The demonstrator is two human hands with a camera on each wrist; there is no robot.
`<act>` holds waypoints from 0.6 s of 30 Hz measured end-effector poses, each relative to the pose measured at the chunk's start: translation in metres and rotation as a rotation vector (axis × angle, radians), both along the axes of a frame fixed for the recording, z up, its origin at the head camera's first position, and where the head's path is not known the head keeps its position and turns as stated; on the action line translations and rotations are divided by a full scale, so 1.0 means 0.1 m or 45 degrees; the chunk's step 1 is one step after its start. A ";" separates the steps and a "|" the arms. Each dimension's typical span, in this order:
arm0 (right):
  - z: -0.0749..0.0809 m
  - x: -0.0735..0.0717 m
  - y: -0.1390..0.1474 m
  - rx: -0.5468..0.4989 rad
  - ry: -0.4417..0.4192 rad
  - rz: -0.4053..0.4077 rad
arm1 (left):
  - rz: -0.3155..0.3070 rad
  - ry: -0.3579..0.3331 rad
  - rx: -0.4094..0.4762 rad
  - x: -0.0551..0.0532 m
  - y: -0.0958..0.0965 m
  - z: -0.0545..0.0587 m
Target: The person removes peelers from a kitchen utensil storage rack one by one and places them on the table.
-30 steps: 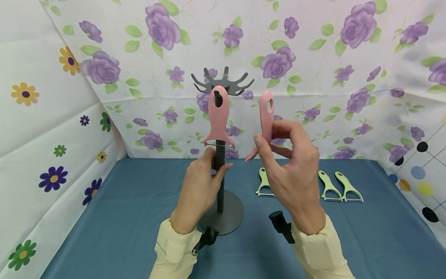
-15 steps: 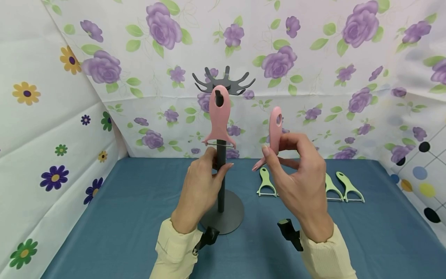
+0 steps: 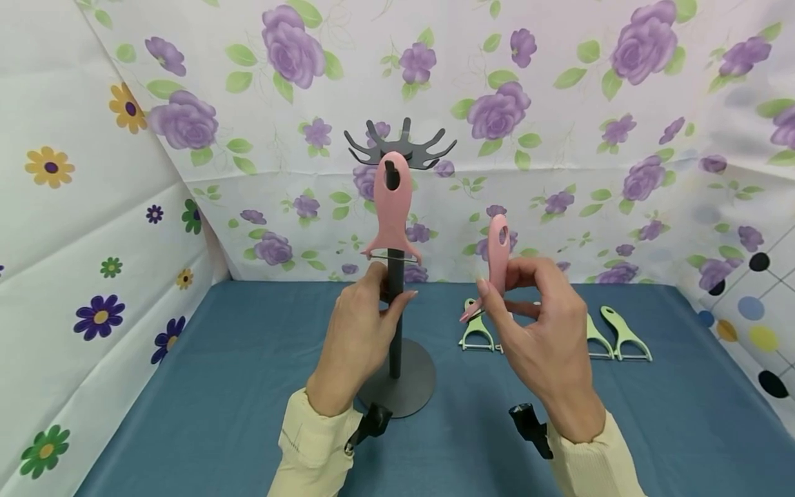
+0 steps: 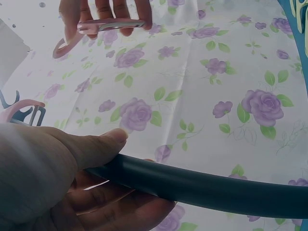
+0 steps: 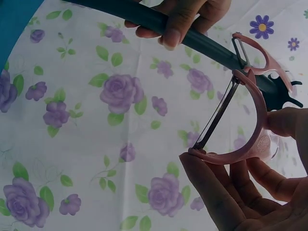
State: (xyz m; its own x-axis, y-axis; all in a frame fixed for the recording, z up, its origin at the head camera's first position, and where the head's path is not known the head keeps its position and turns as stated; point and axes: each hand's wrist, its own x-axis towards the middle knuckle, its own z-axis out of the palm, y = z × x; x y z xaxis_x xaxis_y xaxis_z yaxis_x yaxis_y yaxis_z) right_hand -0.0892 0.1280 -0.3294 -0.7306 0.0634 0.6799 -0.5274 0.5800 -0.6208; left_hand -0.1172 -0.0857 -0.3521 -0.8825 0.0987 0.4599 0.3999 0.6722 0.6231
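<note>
My left hand [image 3: 356,328] grips the dark post [image 3: 395,276] of a grey utensil stand, thumb on one side and fingers behind. From a front hook of the stand's top [image 3: 404,148] hangs a pink peeler [image 3: 393,207] by the hole in its handle, blade end down. To the right, my right hand [image 3: 546,331] pinches a second pink peeler [image 3: 498,252] between thumb and fingers, handle up. The right wrist view shows this peeler's blade [image 5: 216,115] close up, with a fingertip at the end of its fork. It is held in the air, apart from the stand.
The stand's round base [image 3: 404,386] rests on the blue tablecloth [image 3: 248,414]. Several green peelers lie behind my right hand, one at the left [image 3: 477,331] and one at the far right [image 3: 624,331]. A flowered cloth [image 3: 559,138] hangs at the back.
My right hand has moved down and to the right with its pink peeler, away from the stand. My left hand and the hanging peeler have stayed in place.
</note>
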 end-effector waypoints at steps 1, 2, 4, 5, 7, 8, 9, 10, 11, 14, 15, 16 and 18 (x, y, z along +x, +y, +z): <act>-0.01 0.00 0.01 0.004 -0.013 -0.009 | 0.002 0.002 -0.003 0.00 0.00 0.00; -0.02 0.00 0.01 0.008 -0.024 -0.016 | 0.004 0.003 -0.006 0.00 0.00 0.00; -0.04 0.01 0.02 0.017 -0.038 -0.027 | 0.008 0.004 -0.010 0.00 0.00 0.00; -0.05 0.01 0.03 0.023 -0.044 -0.032 | 0.010 0.004 -0.011 0.00 0.00 0.00; -0.07 0.01 0.04 0.034 -0.057 -0.037 | 0.013 0.003 -0.013 0.00 0.00 0.00; -0.08 0.01 0.05 0.038 -0.064 -0.040 | 0.013 0.002 -0.013 0.00 0.00 0.00; -0.09 0.00 0.05 0.040 -0.073 -0.041 | 0.012 0.003 -0.012 -0.01 0.00 0.00; -0.09 0.00 0.06 0.041 -0.082 -0.042 | 0.012 0.002 -0.012 -0.01 0.00 0.00; -0.10 0.00 0.06 0.041 -0.089 -0.042 | 0.011 0.001 -0.010 -0.01 0.00 0.00; -0.12 0.00 0.08 0.032 -0.107 -0.031 | 0.009 0.003 -0.003 -0.01 0.00 -0.01; -0.13 0.00 0.08 0.028 -0.114 -0.026 | 0.009 0.005 -0.001 -0.01 0.00 -0.01; -0.13 0.00 0.09 0.027 -0.120 -0.025 | 0.010 0.007 0.000 -0.01 0.00 -0.01; -0.14 0.00 0.10 0.025 -0.131 -0.024 | 0.010 0.015 -0.004 -0.01 0.00 -0.01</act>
